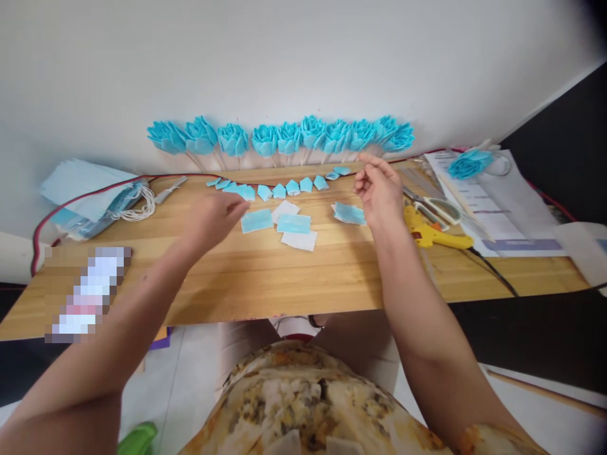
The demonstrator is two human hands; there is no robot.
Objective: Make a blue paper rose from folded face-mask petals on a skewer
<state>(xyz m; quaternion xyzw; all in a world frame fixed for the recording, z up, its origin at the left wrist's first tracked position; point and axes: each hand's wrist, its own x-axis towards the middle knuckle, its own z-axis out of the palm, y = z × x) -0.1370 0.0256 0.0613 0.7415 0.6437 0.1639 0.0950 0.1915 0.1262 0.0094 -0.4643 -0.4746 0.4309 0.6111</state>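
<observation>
My left hand (213, 220) is above the desk, its fingers pressed together beside a blue fabric rectangle (257, 221); whatever they may hold is hidden. My right hand (380, 193) has loosely bent fingers, apart, with nothing visible in them. It is next to a small stack of blue and white rectangles (349, 213). Between the hands, another blue rectangle (294, 224) overlaps white pieces (300, 241). Behind these, folded blue petals (293, 186) form a curved row, ending in a petal (341, 170) near my right hand.
Several blue fabric flowers (313, 133) on sticks lean against the wall. At left are a bag of face masks (90, 196) and a blurred-out phone (90, 294). Scissors (434, 208), a yellow glue gun (434, 234), a blue flower (469, 164) and papers (526, 208) are at right.
</observation>
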